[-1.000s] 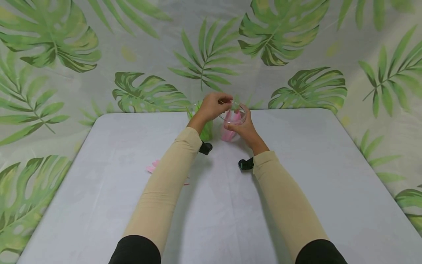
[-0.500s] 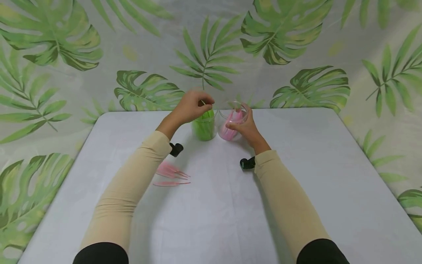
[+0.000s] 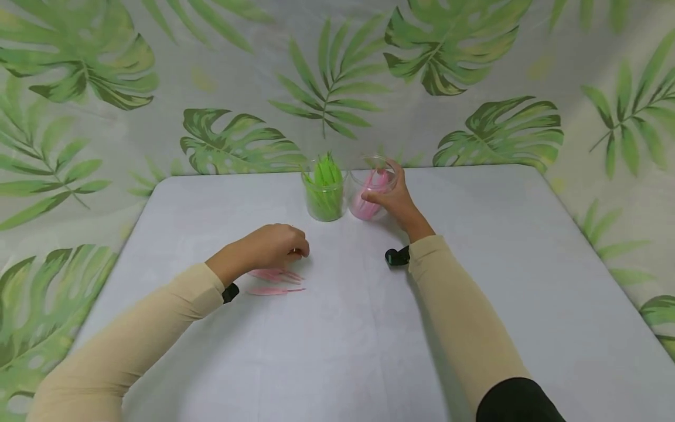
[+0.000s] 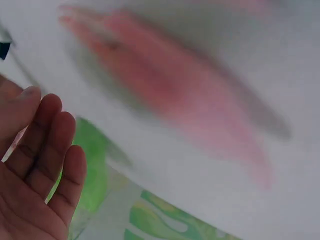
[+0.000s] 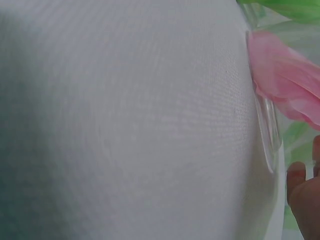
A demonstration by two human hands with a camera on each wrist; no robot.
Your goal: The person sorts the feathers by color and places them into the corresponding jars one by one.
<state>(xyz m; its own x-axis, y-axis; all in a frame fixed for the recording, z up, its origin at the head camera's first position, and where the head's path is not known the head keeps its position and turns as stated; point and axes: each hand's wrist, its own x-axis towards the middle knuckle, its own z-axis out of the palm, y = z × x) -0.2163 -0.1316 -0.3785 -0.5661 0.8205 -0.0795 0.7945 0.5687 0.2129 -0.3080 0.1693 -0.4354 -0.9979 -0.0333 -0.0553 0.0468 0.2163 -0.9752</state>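
Two clear cups stand side by side at the table's (image 3: 474, 293) far edge: your right hand (image 3: 392, 202) wraps its fingers round the cup of pink picks (image 3: 369, 193), just beside the cup of green picks (image 3: 323, 190). Your left hand (image 3: 274, 246) hovers over the loose pink picks (image 3: 276, 281) lying on the table; its fingers look relaxed and hold nothing in the left wrist view.

Leaf-print backdrop behind a pale counter

A pale grey, cloth-covered counter (image 3: 337, 351) with rounded far corners fills the lower view; a pale curtain (image 3: 253, 70) printed with large green palm leaves hangs behind and to both sides, evenly lit.
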